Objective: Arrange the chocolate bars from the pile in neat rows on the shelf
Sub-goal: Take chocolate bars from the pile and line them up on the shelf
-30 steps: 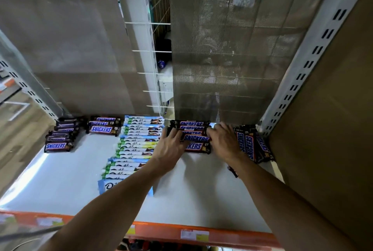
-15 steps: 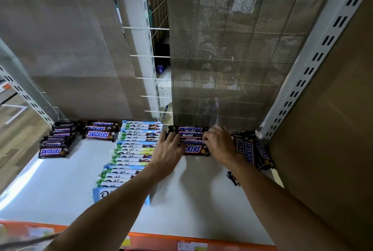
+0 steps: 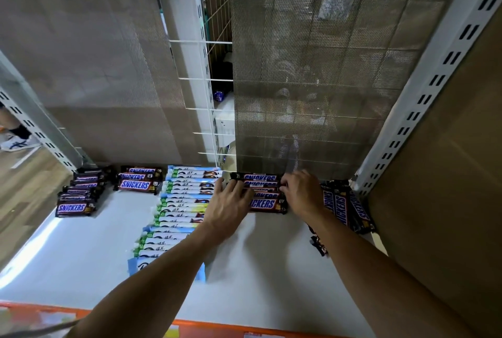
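A short row of brown Snickers bars (image 3: 262,193) lies at the back of the white shelf (image 3: 271,269), against the mesh back panel. My left hand (image 3: 226,210) rests with fairly straight fingers on the row's left ends. My right hand (image 3: 301,193) has its fingers curled over the right ends of the bars at the back. A loose pile of Snickers bars (image 3: 345,206) lies to the right of that hand, in the shelf's corner. One more dark bar (image 3: 317,245) peeks out under my right forearm.
A long row of white, blue and green bars (image 3: 179,207) runs forward left of my hands. Two more Snickers rows (image 3: 140,178) (image 3: 78,193) lie at the far left. A brown side panel (image 3: 448,202) bounds the right, an orange strip (image 3: 244,331) the front edge.
Both hands have stayed on the ends of the middle Snickers row, nudging it slightly back toward the mesh panel. The view has shifted down a little.
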A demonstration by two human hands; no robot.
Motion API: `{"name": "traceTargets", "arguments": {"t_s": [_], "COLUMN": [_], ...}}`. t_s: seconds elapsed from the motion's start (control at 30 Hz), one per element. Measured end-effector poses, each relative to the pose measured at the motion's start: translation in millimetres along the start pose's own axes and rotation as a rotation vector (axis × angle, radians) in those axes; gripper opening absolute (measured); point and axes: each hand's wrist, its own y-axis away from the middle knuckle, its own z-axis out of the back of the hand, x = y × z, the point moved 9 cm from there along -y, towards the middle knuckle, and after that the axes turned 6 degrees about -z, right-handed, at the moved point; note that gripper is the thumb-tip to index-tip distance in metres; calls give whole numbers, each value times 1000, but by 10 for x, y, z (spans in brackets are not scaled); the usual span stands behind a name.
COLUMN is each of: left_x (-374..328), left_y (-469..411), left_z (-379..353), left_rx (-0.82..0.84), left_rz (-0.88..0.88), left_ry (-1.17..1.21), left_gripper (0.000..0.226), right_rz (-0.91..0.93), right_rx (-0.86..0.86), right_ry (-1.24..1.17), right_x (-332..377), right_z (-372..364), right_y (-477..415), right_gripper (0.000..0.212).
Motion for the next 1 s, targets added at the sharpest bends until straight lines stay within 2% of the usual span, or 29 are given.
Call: {"name": "traceTargets", "arguments": {"t_s": [0.27,0.37,0.5,0.67,0.83,1.0], "left_x": [-12,-31,-79,-150,-257,-422], "left_y": [1,-2,-9,79,214,367], "left_z": [-84,-91,-32,78,110,319], "left_rx": [75,79,53,52,200,265], "left_rz": [-2,-6,9,47,20,-24], "left_ry": [-5,8,-9,39,131,200], "left_gripper": [62,68,55,35,56,71], "right_rz": [14,20,1,-19,30,44], "right_rx": [-3,14,2,-79,-53,45], "right_ry": [40,28,38,66,43,81], "right_x": [-12,-19,-99,-227,-166,-117], "right_z": [-30,-21,33,181,327,437], "right_y": [33,56,142,383,733,1093], "right_gripper": [12,14,25,13,35,56]}}
